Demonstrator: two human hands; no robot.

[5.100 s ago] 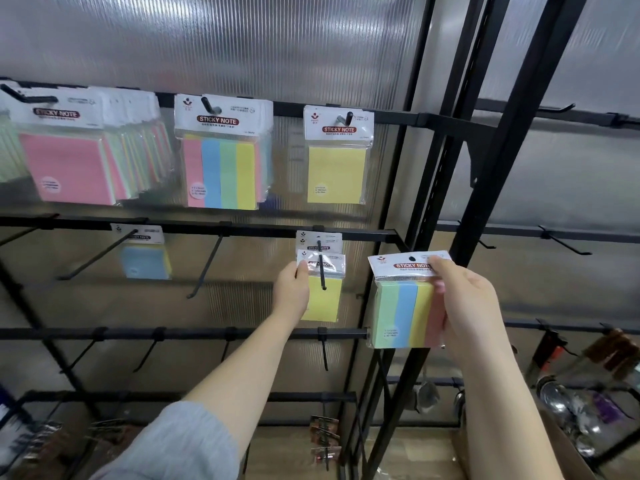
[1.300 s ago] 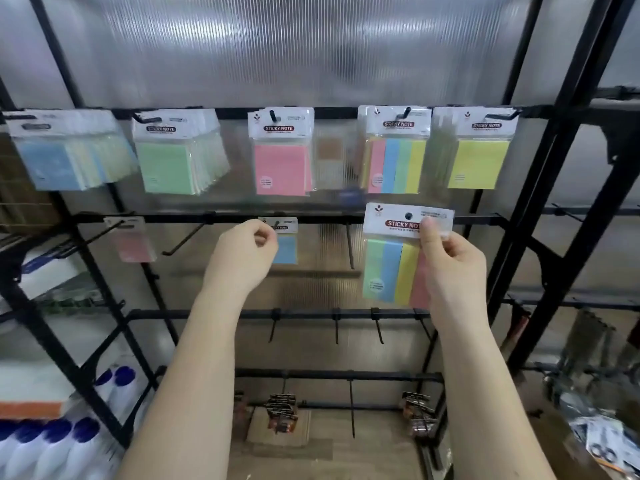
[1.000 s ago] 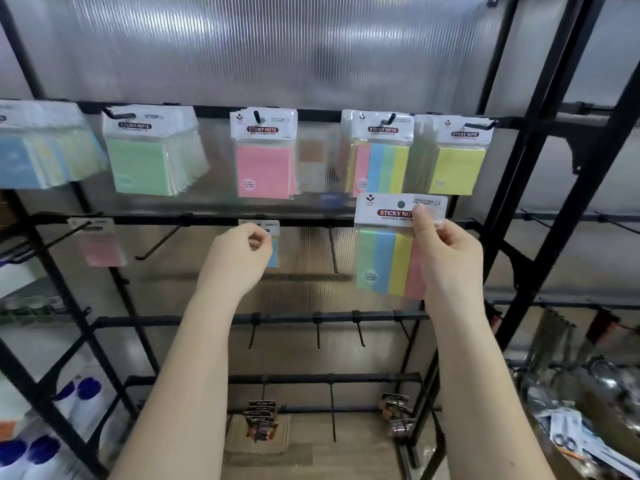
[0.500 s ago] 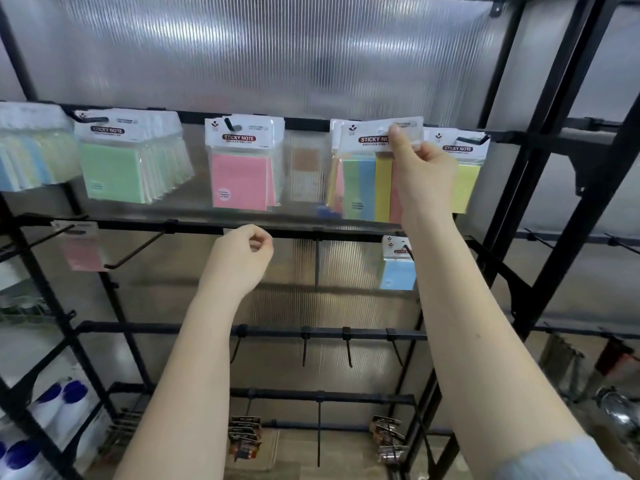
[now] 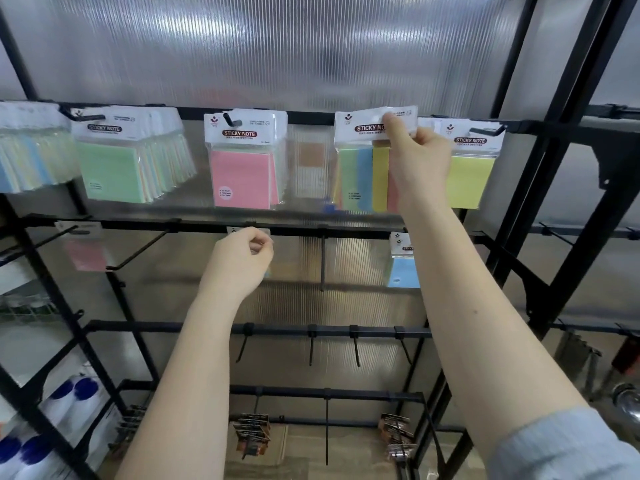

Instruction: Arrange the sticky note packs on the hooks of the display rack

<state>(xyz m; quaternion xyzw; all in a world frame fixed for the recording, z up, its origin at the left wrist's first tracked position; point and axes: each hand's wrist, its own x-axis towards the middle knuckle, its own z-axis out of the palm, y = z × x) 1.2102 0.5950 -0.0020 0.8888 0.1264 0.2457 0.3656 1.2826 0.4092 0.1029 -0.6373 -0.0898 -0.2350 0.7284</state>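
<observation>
Along the top rail (image 5: 311, 116) of the black display rack, from the left, we see a blurred fan of mixed pastel packs (image 5: 31, 150), then a thick row of green-fronted packs (image 5: 114, 161) on a hook, then a pink pack (image 5: 242, 168) hanging from its own hook (image 5: 230, 118). Below these, on the second rail (image 5: 194, 226), a pale pink pack (image 5: 85, 249) hangs at the far left beside a bare hook (image 5: 138, 249). Our left hand (image 5: 239, 263) sits just under that rail, fingers curled into a loose fist with nothing in it. Further right, our right hand (image 5: 417, 161) is raised to the top rail, thumb and fingers pinching the white header of the striped sticky note pack (image 5: 363, 161), whose green, blue, yellow and pink bands hang in front of more striped packs. We cannot tell whether its hole is on a hook. Just beside it hangs a yellow pack (image 5: 471, 174), and lower down a blue pack (image 5: 401, 268), partly behind our right forearm.
</observation>
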